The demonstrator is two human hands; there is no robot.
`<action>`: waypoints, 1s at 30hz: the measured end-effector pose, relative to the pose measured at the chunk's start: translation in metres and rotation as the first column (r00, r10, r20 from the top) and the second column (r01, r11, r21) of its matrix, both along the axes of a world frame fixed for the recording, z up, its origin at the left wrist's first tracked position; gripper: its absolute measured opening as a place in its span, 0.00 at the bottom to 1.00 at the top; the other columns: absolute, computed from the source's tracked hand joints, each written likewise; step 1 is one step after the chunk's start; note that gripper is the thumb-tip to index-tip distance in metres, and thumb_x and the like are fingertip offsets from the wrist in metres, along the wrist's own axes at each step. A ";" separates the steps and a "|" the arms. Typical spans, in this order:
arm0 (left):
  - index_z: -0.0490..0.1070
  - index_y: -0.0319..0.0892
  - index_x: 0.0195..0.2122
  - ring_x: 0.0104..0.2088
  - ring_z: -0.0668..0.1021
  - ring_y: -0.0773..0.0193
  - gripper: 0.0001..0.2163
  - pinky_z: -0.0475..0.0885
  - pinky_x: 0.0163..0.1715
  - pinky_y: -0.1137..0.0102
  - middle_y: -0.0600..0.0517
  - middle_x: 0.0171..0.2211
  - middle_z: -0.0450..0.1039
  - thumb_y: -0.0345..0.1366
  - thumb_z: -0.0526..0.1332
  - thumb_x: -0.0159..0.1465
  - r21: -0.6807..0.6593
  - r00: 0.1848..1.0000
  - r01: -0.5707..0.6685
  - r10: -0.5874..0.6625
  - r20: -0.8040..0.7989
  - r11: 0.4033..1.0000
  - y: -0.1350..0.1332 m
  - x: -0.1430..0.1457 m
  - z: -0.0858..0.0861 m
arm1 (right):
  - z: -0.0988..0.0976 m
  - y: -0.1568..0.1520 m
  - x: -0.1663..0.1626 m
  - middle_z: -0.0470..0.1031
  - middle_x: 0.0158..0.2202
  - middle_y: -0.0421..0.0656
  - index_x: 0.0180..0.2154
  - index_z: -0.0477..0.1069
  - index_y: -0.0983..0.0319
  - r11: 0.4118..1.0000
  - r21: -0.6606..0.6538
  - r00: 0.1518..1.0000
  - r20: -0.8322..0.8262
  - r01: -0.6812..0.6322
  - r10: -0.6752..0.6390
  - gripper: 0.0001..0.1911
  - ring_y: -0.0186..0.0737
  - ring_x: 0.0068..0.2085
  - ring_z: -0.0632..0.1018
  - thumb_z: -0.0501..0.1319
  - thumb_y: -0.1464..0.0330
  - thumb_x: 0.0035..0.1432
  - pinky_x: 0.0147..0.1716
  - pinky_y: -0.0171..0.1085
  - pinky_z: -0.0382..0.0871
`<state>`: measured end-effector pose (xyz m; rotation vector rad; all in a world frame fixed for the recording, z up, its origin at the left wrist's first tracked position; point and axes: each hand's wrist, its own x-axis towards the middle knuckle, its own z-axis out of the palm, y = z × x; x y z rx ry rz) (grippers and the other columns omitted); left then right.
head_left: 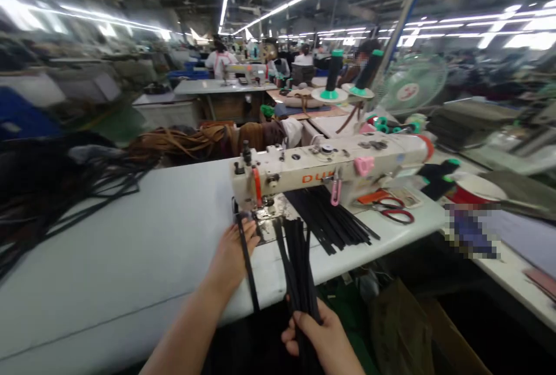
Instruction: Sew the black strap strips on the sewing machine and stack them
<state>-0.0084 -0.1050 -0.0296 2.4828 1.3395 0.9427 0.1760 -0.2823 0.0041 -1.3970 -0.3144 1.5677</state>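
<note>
My left hand [232,253] lies flat on the white sewing table [130,247], fingers stretched over a single black strap [248,271] that runs from the needle area over the table's front edge. My right hand [319,337], below the table edge, is closed round a bundle of black straps [297,259] that reaches up onto the table. The cream sewing machine [321,169] stands just beyond both hands, its needle end above my left fingers.
More black straps [332,219] lie fanned under the machine arm. Red-handled scissors [393,210] rest to the right. A tangle of dark and brown straps [87,178] is heaped at the table's left. Thread cones [332,77], a fan [410,88] and other workers sit behind.
</note>
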 end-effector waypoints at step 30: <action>0.74 0.44 0.55 0.63 0.72 0.53 0.14 0.67 0.66 0.51 0.46 0.58 0.75 0.38 0.56 0.73 -0.082 0.999 -0.044 0.046 0.022 0.996 0.002 0.005 0.012 | 0.004 -0.001 -0.003 0.80 0.24 0.41 0.34 0.74 0.63 0.999 0.034 0.990 0.138 0.012 -0.016 0.34 0.36 0.18 0.77 0.80 0.47 0.34 0.18 0.33 0.71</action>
